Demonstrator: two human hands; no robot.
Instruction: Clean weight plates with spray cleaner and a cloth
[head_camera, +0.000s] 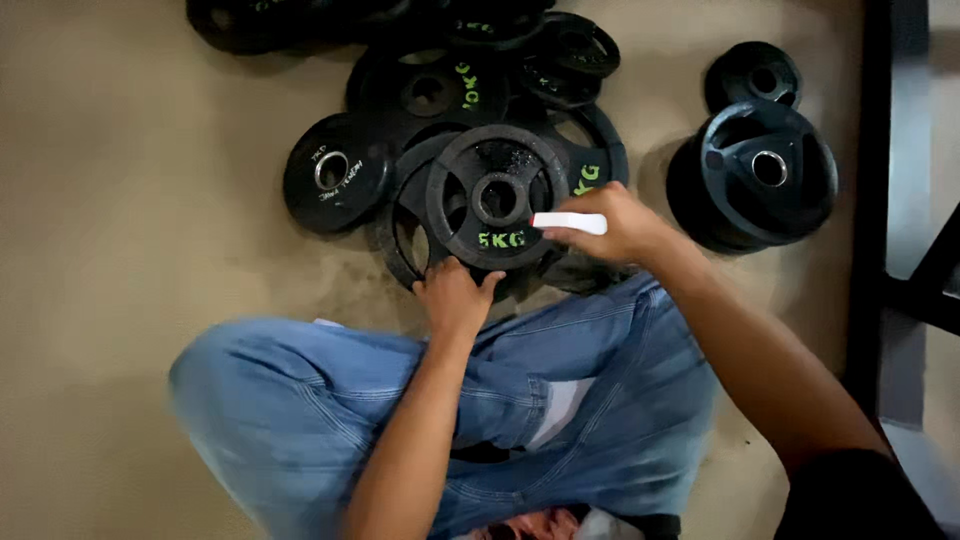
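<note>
Setting: person in blue jeans sits cross-legged on a tan floor, with black weight plates heaped in front of the knees.
Left hand: left hand rests on the near rim of the top plate, fingers curled over the edge and thumb spread to the side, steadying it.
Right hand: right hand pinches a small white stick-like tool between thumb and fingertips, its tip lying across the plate's right side; what the tool is I cannot tell.
Plate in hand: round, black, spoked, with a centre hole; it lies flat on a larger plate at the middle of the pile, just beyond the knees.
Step in hand: by my judgement, working the white tool over the plate's face while the other hand holds it from turning.
Next move calls for: firm hold on the rim and a light, even stroke, I would guess.
Markings: green lettering on the near face of the top plate and on the larger plates behind; pale scrawl on the small plate at the left.
Other plates: separate stack with a shiny metal bush stands well apart toward the floor's right edge.
Right edge: dark frame runs alongside.
</note>
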